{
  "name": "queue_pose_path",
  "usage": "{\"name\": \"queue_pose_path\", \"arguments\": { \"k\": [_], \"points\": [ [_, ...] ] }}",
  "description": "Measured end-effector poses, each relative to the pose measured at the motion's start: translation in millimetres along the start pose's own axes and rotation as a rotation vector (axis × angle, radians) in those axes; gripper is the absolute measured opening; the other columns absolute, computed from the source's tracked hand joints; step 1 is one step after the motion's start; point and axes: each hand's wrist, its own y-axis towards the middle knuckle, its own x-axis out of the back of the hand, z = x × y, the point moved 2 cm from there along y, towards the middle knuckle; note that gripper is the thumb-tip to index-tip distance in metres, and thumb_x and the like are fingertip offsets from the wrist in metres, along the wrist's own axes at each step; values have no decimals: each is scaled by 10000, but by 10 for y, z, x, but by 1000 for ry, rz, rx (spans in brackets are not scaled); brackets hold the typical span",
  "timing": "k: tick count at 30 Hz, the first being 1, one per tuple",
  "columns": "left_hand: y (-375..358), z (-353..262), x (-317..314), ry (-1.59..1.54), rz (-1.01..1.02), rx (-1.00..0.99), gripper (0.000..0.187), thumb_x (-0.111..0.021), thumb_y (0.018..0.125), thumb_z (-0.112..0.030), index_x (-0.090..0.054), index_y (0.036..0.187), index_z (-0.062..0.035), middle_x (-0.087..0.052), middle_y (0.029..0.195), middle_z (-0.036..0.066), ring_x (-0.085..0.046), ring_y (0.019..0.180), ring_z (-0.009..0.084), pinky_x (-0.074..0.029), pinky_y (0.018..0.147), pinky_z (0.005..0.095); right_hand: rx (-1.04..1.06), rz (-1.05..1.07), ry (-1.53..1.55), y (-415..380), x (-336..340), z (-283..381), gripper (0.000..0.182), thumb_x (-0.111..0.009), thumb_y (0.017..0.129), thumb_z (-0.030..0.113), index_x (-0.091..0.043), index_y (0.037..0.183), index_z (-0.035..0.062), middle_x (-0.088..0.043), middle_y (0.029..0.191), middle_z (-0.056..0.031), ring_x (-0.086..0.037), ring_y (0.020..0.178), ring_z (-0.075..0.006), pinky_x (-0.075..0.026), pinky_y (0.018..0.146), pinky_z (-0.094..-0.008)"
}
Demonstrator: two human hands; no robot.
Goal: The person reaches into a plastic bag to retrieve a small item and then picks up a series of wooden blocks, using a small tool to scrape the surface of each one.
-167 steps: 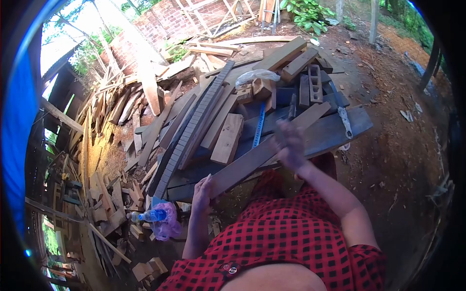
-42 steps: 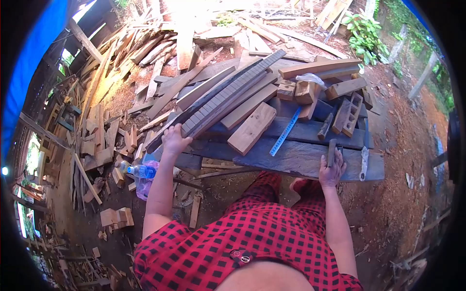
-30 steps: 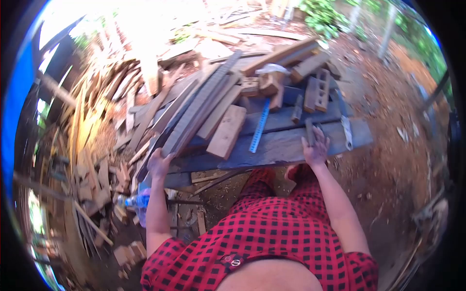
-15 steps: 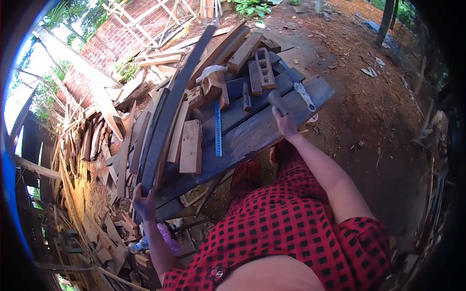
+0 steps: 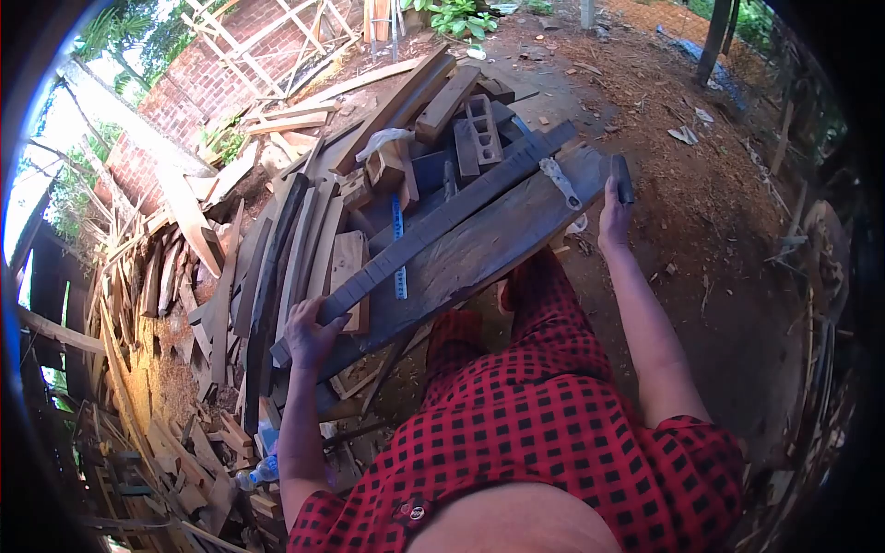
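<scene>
My left hand (image 5: 313, 336) is closed around the near end of a long wooden strip (image 5: 442, 230) with cross lines along its face. The strip slants over the dark wooden bench (image 5: 479, 253), its far end near the bench's right side. Beyond the bench's right end, my right hand (image 5: 614, 219) grips a short dark block (image 5: 621, 177). Between the hands a blue tape measure strip (image 5: 399, 249) lies partly beneath the wooden strip. A pale wood block (image 5: 348, 263) rests beside my left hand, partly covered by the strip.
A wooden frame with square holes (image 5: 482, 129), thick beams (image 5: 447, 101) and a crumpled whitish plastic piece (image 5: 560, 182) lie on the bench. Long boards (image 5: 277, 267) lean at its left. Scrap wood (image 5: 189, 452) and a plastic bottle (image 5: 265, 470) are on the ground.
My left hand has swung the strip from steeply raised at the left to a slant across the bench. My right hand has carried the dark block rightward, past the bench end.
</scene>
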Motion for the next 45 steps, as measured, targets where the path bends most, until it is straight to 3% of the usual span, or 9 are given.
{"name": "queue_pose_path", "arguments": {
  "k": [11, 15, 17, 24, 27, 31, 36, 38, 45],
  "points": [
    [11, 116, -231, 103, 129, -38, 554, -786, 605, -340, -641, 1071, -79, -577, 1012, 84, -539, 1006, 285, -436, 877, 403, 115, 201, -316, -238, -507, -51, 563, -509, 949, 415, -469, 1306, -19, -574, 1210, -135, -542, 1091, -208, -412, 924, -333],
    [-31, -22, -218, 226, 105, -21, 581, -773, 636, -407, -629, 1123, -124, -541, 1002, 76, -529, 1009, 279, -402, 902, 416, 418, 500, -671, -678, -1106, -45, 415, -574, 903, 346, -576, 1134, 1, -635, 991, -148, -596, 950, -325, -432, 832, -401],
    [-48, 4, -294, 144, 169, 13, 604, -740, 667, -491, -617, 1163, -168, -530, 975, 61, -529, 995, 257, -376, 916, 422, 691, 559, -678, -1102, -1367, 110, 390, -664, 806, 282, -570, 1112, 59, -591, 1138, -88, -559, 1004, -324, -393, 887, -406],
    [56, 39, -290, 43, 75, -89, 575, -699, 717, -503, -614, 1172, -163, -538, 831, 106, -590, 784, 298, -471, 703, 417, 1155, 1094, -507, -2371, -1769, -57, 573, -589, 830, 372, -476, 1311, 81, -518, 1290, -121, -447, 1240, -249, -263, 1035, -495],
    [179, 119, -242, 115, 134, -128, 544, -692, 727, -496, -631, 1131, -137, -544, 829, 102, -591, 780, 295, -474, 710, 413, 1135, 1045, -582, -2019, -1686, -95, 578, -609, 818, 351, -485, 1312, 78, -513, 1306, -106, -447, 1239, -251, -253, 1052, -479],
    [282, 117, -351, 115, 45, -188, 556, -668, 729, -532, -645, 1105, -123, -558, 895, 93, -585, 837, 298, -465, 749, 431, 668, 793, -583, -922, -1403, -334, 564, -629, 812, 357, -496, 1295, 99, -522, 1294, -86, -463, 1220, -275, -277, 1049, -475],
    [317, 16, -394, 128, 139, -121, 583, -669, 738, -526, -608, 1183, -155, -551, 938, 101, -600, 872, 302, -480, 766, 426, 498, 368, -1211, 95, -1129, -693, 543, -545, 884, 410, -455, 1331, 115, -514, 1286, -92, -436, 1257, -269, -242, 1083, -478],
    [374, -86, -351, 136, 189, -78, 582, -672, 734, -530, -610, 1181, -164, -551, 934, 101, -605, 862, 301, -484, 760, 425, 358, 490, -1143, -189, -1256, -449, 562, -518, 890, 425, -437, 1353, 116, -474, 1350, -95, -389, 1304, -247, -224, 1087, -496],
    [547, 164, -440, 152, 202, -51, 621, -685, 705, -557, -605, 1199, -189, -562, 938, 94, -611, 890, 293, -491, 789, 417, 838, 1141, -706, -1721, -1784, -130, 570, -545, 874, 390, -437, 1369, 130, -447, 1400, -79, -390, 1317, -224, -204, 1102, -480]
  ]
}}
